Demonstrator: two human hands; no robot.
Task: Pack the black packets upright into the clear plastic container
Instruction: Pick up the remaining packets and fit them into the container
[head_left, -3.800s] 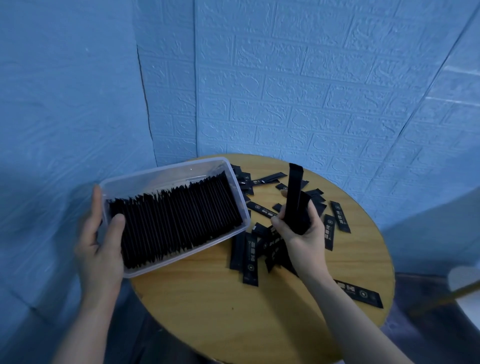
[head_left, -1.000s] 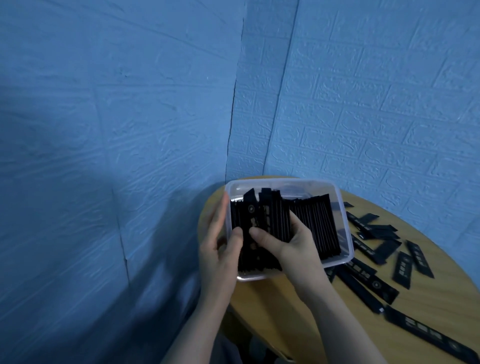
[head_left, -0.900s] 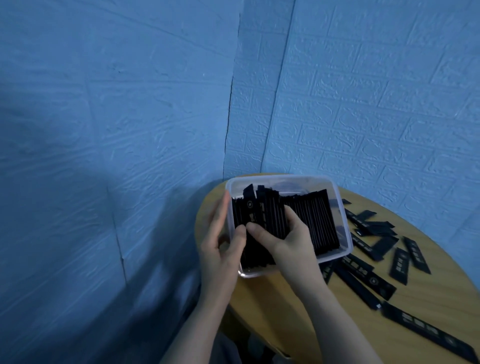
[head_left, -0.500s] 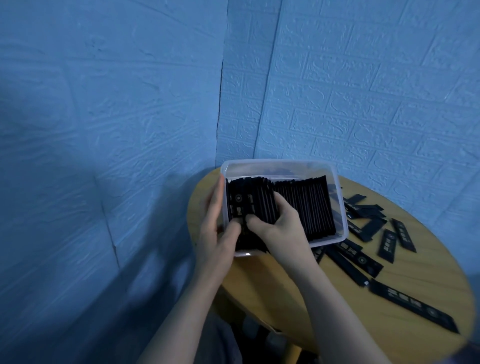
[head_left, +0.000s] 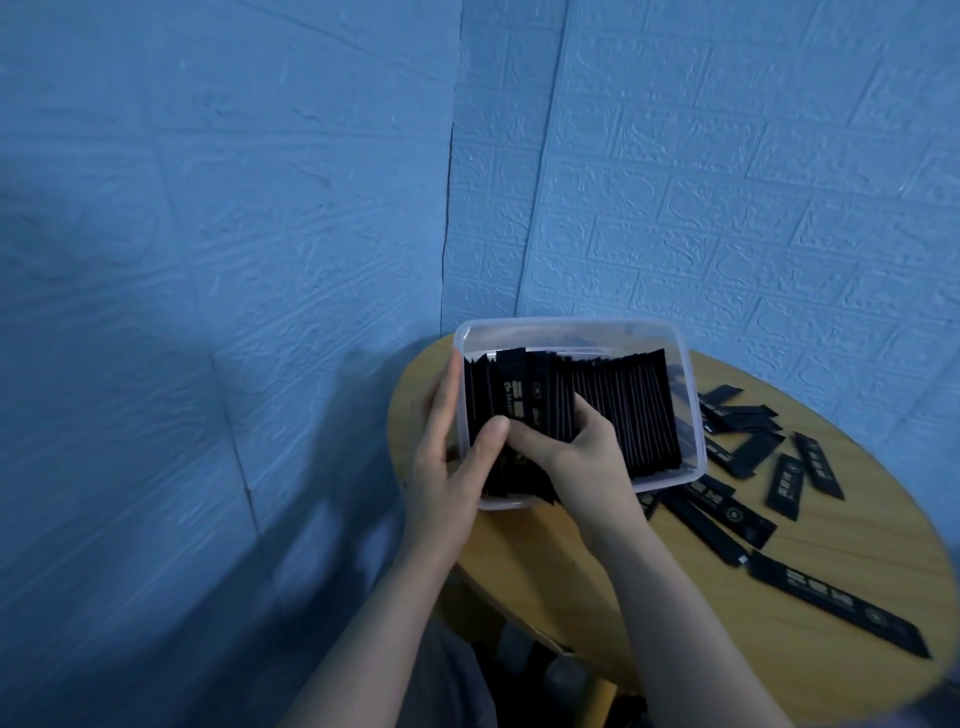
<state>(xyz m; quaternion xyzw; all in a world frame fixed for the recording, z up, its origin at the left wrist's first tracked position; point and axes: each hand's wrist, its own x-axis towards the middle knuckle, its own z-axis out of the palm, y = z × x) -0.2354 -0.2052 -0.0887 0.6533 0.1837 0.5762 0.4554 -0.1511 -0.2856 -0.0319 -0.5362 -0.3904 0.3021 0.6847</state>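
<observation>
On the near-left edge of a round wooden table (head_left: 571, 571), a clear plastic container (head_left: 571, 328) sits close to the corner of a blue brick-patterned wall (head_left: 727, 182). Black packets (head_left: 623, 410) stand upright inside it in a tight row that fills most of its length. The left hand (head_left: 452, 467) clasps the container's left end, fingers straight along the outside wall and the thumb hooked over the rim, pressing on the packets at that end. The right hand (head_left: 582, 457) reaches in from the near side, its fingers curled round a small bundle of packets (head_left: 524, 400) at the left of the row (pale print shows on the face of the front one), thumb and fingertips pinching them together. More packets (head_left: 779, 467) lie flat and scattered on the table just right of the container, some overlapping. One long packet (head_left: 836, 608) lies apart from them, near the table's right edge.
</observation>
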